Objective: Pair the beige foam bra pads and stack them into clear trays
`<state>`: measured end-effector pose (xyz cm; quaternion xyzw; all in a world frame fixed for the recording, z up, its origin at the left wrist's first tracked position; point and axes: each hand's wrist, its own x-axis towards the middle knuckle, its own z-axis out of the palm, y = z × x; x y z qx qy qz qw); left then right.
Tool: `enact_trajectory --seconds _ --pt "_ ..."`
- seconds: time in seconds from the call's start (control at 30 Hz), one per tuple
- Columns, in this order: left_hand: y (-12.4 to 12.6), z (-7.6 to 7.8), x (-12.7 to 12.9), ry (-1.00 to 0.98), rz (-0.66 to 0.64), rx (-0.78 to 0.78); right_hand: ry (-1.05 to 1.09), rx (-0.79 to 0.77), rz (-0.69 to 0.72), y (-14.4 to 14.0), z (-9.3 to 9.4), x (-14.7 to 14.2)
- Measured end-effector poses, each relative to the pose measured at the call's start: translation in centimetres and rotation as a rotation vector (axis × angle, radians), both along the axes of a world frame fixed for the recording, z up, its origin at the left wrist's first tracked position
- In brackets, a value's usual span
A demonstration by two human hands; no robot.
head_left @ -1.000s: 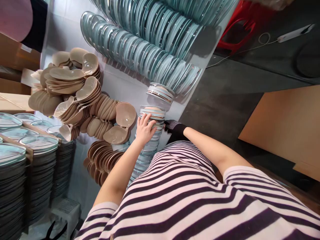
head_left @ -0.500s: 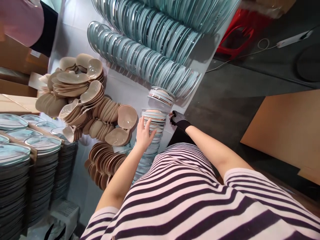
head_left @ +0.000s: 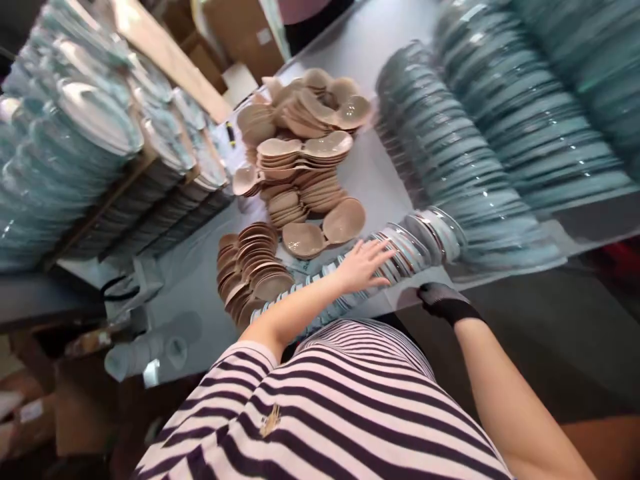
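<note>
The bare left hand [head_left: 363, 265] rests flat, unclenched, on the row of bowls [head_left: 400, 250] beside the beige dishes [head_left: 300, 193]; the gloved right hand [head_left: 440, 299] steadies that row's near side, its grip impossible to tell.

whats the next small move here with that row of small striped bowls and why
Probably bring the gloved right hand up against the near side of the row of small striped bowls. Only the bare left hand lies flat on it, and the row leans along the table edge.
</note>
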<state>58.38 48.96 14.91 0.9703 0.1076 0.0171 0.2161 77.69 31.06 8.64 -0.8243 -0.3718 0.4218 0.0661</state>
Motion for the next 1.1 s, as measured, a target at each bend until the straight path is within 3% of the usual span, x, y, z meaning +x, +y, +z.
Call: enact_trajectory --seconds 0.07,0.13,0.23,0.3,0.33,0.4,0.47,0.57,0.67,0.77,0.93,1.1 --pt "0.8 0.4 -3.0 -0.05 0.116 -0.02 0.25 -0.168 -0.043 0.2 2.2 0.7" --pt "1.9 0.2 -7.3 -0.108 0.358 -0.056 0.344 -0.078 -0.024 2.0 5.2 0.4" --pt "3.8 -1.4 -13.8 -0.23 0.825 -0.135 0.083 0.259 0.202 8.2 9.5 -2.2" --pt "4.9 -2.8 -16.5 -0.303 1.005 -0.194 -0.164 0.408 0.382 14.0 11.0 -4.9" --pt "5.2 -3.4 -17.1 -0.326 1.029 -0.227 -0.275 0.431 0.466 17.0 11.2 -6.3" --pt "5.8 -4.0 -16.9 -0.335 0.969 -0.272 -0.464 0.465 0.704 22.2 10.6 -8.8" --pt "6.3 -4.0 -15.1 -0.293 0.841 -0.247 -0.571 0.449 0.886 25.6 9.0 -10.3" --pt "7.9 -3.6 -11.4 -0.188 0.704 -0.106 -0.645 0.469 1.027 27.2 6.7 -10.3" --pt "10.1 -3.4 -8.5 -0.115 0.618 0.008 -0.672 0.513 1.061 26.7 5.8 -9.5" --pt "11.7 -3.1 -7.4 -0.112 0.537 0.078 -0.641 0.403 1.04 26.0 6.7 -9.6" --pt "12.6 -1.6 -8.0 -0.088 0.435 0.081 -0.545 0.293 0.991 26.3 9.2 -11.0" --pt "14.0 0.4 -9.0 0.068 0.46 -0.116 -0.477 0.247 1.097 27.4 10.1 -11.4"
